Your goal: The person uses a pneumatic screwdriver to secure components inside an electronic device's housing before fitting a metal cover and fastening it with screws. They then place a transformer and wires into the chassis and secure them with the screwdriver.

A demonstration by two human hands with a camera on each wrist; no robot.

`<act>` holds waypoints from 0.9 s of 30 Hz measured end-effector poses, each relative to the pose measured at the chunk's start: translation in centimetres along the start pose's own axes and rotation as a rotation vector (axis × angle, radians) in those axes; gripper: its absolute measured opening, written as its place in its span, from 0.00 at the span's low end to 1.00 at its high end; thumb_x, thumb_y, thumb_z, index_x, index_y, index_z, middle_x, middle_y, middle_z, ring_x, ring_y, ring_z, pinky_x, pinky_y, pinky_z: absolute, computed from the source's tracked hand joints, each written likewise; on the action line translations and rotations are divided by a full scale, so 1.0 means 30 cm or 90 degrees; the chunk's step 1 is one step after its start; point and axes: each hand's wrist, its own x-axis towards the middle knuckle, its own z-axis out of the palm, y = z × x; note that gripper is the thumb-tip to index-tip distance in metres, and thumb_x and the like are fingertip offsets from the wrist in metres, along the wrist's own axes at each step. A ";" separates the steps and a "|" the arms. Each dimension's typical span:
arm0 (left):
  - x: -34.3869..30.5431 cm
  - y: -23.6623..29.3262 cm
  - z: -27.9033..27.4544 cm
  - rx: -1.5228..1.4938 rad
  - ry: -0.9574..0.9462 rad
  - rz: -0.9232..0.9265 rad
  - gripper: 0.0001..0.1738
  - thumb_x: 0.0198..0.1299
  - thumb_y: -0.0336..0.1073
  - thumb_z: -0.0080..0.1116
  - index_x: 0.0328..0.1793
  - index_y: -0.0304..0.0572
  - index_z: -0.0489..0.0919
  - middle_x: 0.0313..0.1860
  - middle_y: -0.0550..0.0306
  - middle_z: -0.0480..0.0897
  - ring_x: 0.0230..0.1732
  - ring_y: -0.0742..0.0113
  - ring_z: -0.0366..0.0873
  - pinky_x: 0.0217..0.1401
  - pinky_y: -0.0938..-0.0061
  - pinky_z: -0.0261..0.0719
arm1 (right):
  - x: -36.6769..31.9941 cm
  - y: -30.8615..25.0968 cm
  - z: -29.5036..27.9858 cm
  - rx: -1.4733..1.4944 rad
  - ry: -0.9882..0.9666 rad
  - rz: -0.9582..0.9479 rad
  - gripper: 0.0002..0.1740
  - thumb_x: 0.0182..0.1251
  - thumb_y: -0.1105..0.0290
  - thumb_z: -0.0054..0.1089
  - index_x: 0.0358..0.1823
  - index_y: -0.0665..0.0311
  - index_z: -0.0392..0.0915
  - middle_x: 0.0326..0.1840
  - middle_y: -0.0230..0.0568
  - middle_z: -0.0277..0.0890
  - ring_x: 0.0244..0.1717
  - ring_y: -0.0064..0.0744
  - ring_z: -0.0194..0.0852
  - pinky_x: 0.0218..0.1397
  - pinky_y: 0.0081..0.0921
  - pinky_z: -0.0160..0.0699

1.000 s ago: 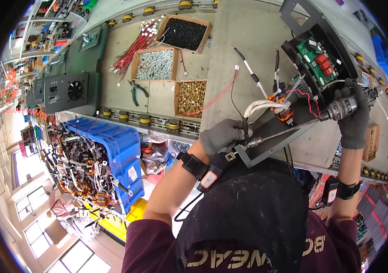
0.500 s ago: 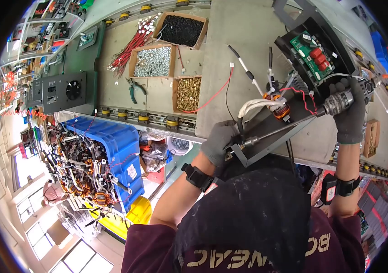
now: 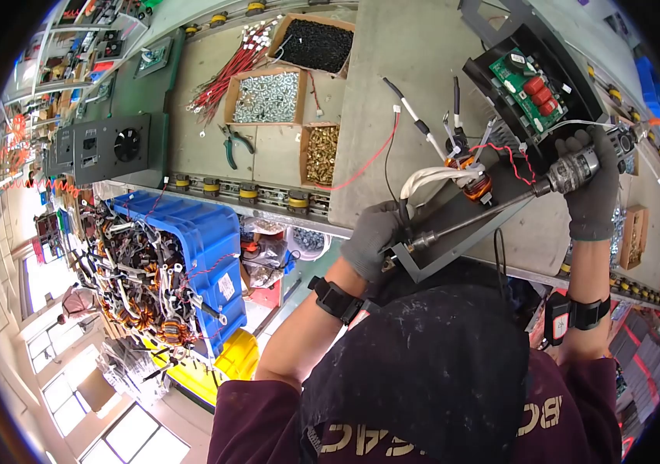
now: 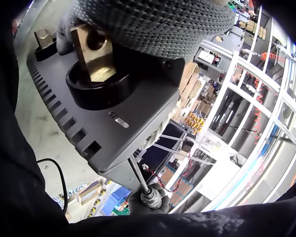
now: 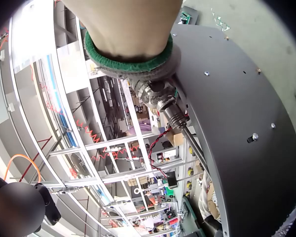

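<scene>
My gloved right hand (image 3: 595,189) grips a power screwdriver (image 3: 572,172), whose long shaft (image 3: 492,213) runs left to a socket tip at the inner side of a grey metal casing's end panel (image 3: 423,263). My gloved left hand (image 3: 376,240) holds that end, beside thick white cables (image 3: 430,179). In the left wrist view, a brass terminal (image 4: 96,57) stands out of a black ring (image 4: 98,91) on the slotted outer face, close under the glove. A copper-wound coil (image 3: 477,185) sits by the casing. The left fingertips are partly hidden.
A black housing with a green circuit board (image 3: 527,89) stands at the back right. Boxes of black screws (image 3: 314,46), silver screws (image 3: 268,97) and brass parts (image 3: 321,155) lie on the bench near pliers (image 3: 231,145). A blue crate (image 3: 218,232) full of coils stands below left.
My left hand has shifted from the cable end down against the casing's end panel. The screwdriver and its shaft have moved slightly left, while the right hand keeps its grip.
</scene>
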 end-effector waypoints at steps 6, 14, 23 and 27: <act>-0.009 0.005 -0.010 -0.021 -0.010 0.002 0.18 0.64 0.41 0.55 0.51 0.32 0.77 0.40 0.59 0.81 0.37 0.76 0.77 0.41 0.81 0.75 | -0.004 -0.004 0.019 -0.038 0.014 0.033 0.11 0.67 0.66 0.55 0.44 0.65 0.74 0.36 0.39 0.78 0.39 0.34 0.80 0.52 0.39 0.82; 0.013 0.011 -0.035 0.055 -0.019 -0.018 0.16 0.65 0.40 0.53 0.51 0.35 0.77 0.39 0.61 0.81 0.36 0.77 0.75 0.38 0.81 0.73 | 0.004 -0.002 0.030 0.015 0.021 0.045 0.10 0.67 0.65 0.54 0.40 0.66 0.76 0.35 0.40 0.79 0.36 0.34 0.80 0.46 0.38 0.83; -0.070 0.099 -0.071 0.049 -0.149 0.044 0.26 0.67 0.45 0.50 0.64 0.34 0.69 0.50 0.55 0.78 0.48 0.72 0.76 0.49 0.76 0.76 | 0.073 -0.642 0.400 -0.133 -0.085 -0.374 0.15 0.66 0.61 0.55 0.49 0.61 0.74 0.41 0.33 0.75 0.38 0.25 0.77 0.37 0.29 0.82; -0.012 0.047 -0.123 0.312 -0.180 0.102 0.23 0.67 0.44 0.50 0.61 0.35 0.71 0.47 0.56 0.79 0.47 0.72 0.77 0.49 0.77 0.76 | 0.222 -0.890 0.689 -0.298 -0.101 -0.495 0.10 0.65 0.63 0.58 0.30 0.59 0.71 0.10 0.23 0.56 0.08 0.17 0.49 0.11 0.21 0.46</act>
